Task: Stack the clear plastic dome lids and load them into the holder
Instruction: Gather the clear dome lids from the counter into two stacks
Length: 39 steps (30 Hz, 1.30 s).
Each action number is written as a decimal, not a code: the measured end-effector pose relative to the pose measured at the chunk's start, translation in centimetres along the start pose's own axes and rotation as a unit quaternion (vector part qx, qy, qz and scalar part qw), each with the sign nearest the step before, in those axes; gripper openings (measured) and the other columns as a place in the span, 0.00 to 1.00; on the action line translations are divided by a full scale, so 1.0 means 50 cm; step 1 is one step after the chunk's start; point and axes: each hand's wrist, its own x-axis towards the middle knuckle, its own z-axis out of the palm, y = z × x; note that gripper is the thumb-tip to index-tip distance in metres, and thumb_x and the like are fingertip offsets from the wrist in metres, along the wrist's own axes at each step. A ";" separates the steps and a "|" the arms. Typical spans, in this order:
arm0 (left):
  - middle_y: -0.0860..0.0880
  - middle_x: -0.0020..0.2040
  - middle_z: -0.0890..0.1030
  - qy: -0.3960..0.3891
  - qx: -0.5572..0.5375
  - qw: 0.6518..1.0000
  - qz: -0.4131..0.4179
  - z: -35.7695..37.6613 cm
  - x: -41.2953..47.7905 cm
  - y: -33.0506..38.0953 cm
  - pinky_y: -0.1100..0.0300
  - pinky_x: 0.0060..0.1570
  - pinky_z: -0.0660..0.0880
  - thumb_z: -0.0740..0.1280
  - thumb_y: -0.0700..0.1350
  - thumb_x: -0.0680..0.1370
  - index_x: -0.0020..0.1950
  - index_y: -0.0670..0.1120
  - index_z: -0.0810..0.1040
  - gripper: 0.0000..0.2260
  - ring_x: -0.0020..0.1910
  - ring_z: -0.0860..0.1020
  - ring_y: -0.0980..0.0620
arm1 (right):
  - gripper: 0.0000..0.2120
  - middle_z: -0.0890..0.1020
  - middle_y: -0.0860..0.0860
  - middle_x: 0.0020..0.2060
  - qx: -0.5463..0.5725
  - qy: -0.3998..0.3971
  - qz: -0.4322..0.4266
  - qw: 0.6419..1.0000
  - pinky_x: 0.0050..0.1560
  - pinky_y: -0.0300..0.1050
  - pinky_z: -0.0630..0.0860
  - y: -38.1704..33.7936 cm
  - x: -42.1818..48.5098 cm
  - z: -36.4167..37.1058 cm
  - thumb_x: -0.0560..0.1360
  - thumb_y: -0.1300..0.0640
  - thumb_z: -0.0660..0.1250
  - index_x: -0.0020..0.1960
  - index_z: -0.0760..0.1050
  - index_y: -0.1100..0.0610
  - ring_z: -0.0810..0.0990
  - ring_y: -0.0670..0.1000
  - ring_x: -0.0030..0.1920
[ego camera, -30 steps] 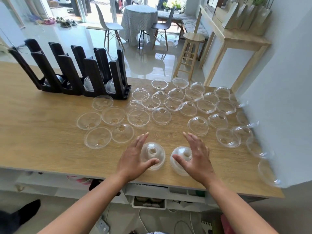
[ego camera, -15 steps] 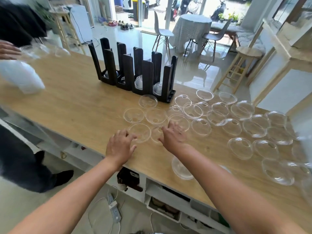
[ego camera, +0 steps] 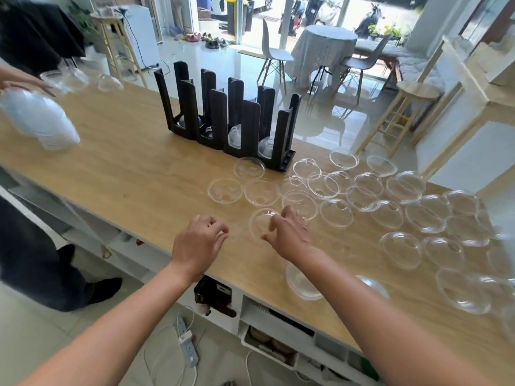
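Head view, the only one given: a wooden counter (ego camera: pixel 111 174) is seen with many clear dome lids (ego camera: pixel 390 207) spread from its centre toward 3 o'clock, and the black holder (ego camera: pixel 231 118) stands at 12 o'clock from the hands, a lid low in several of its slots. The right hand (ego camera: pixel 289 232) is held half open, fingers curled over the rim of the nearest lid (ego camera: pixel 262 221), which lies at 11 o'clock from its palm; whether a grip is made cannot be told. The left hand (ego camera: pixel 198 243) is loosely curled and empty, with that same lid at 2 o'clock, just beside its fingertips. That lid is round, so no long axis matters. The right hand is judged the nearer.
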 end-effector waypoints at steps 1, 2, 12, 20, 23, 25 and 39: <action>0.52 0.43 0.79 0.014 -0.010 1.000 0.000 -0.007 0.002 0.001 0.58 0.25 0.73 0.73 0.49 0.73 0.45 0.51 0.82 0.04 0.41 0.77 0.49 | 0.15 0.72 0.51 0.57 0.021 0.007 0.003 1.000 0.60 0.52 0.70 0.006 -0.007 -0.008 0.71 0.40 0.70 0.50 0.78 0.51 0.71 0.55 0.60; 0.52 0.42 0.80 0.022 -0.027 0.999 -0.006 -0.016 0.006 0.003 0.57 0.26 0.74 0.72 0.49 0.74 0.46 0.51 0.81 0.03 0.41 0.77 0.50 | 0.14 0.72 0.50 0.58 0.047 0.012 0.008 0.999 0.59 0.52 0.71 0.013 -0.014 -0.017 0.71 0.40 0.70 0.47 0.77 0.50 0.72 0.54 0.59; 0.48 0.36 0.79 -0.118 -0.592 0.758 -0.247 -0.027 0.072 0.139 0.60 0.26 0.75 0.62 0.42 0.81 0.54 0.46 0.79 0.06 0.30 0.74 0.56 | 0.12 0.76 0.46 0.53 0.210 0.124 0.085 0.966 0.52 0.45 0.71 0.133 -0.136 -0.160 0.69 0.39 0.71 0.38 0.73 0.45 0.76 0.47 0.55; 0.50 0.31 0.77 -0.265 -0.550 0.753 -0.245 0.062 0.049 0.234 0.63 0.19 0.64 0.63 0.44 0.81 0.50 0.45 0.82 0.08 0.25 0.70 0.56 | 0.16 0.72 0.44 0.47 0.084 0.004 0.207 0.975 0.37 0.41 0.67 0.258 -0.276 -0.186 0.67 0.34 0.69 0.39 0.72 0.47 0.73 0.40 0.39; 0.51 0.31 0.76 -0.270 -0.514 0.773 -0.255 0.084 0.044 0.249 0.63 0.20 0.62 0.63 0.44 0.81 0.48 0.46 0.82 0.09 0.26 0.68 0.55 | 0.17 0.71 0.43 0.47 0.079 -0.025 0.230 0.970 0.46 0.45 0.74 0.280 -0.312 -0.161 0.65 0.34 0.69 0.39 0.72 0.47 0.75 0.42 0.42; 0.51 0.30 0.76 -0.263 -0.500 0.782 -0.262 0.096 0.044 0.254 0.62 0.20 0.62 0.63 0.45 0.80 0.47 0.47 0.82 0.09 0.26 0.68 0.54 | 0.17 0.72 0.43 0.47 0.080 -0.025 0.242 0.967 0.50 0.49 0.76 0.287 -0.329 -0.144 0.65 0.34 0.69 0.39 0.72 0.47 0.76 0.44 0.43; 0.58 0.66 0.66 -0.207 -0.309 0.928 0.002 0.104 0.014 0.268 0.56 0.55 0.70 0.64 0.70 0.71 0.72 0.65 0.62 0.31 0.62 0.68 0.59 | 0.45 0.64 0.47 0.72 0.136 0.014 0.214 0.967 0.66 0.57 0.70 0.289 -0.374 -0.056 0.65 0.34 0.72 0.74 0.53 0.39 0.68 0.50 0.70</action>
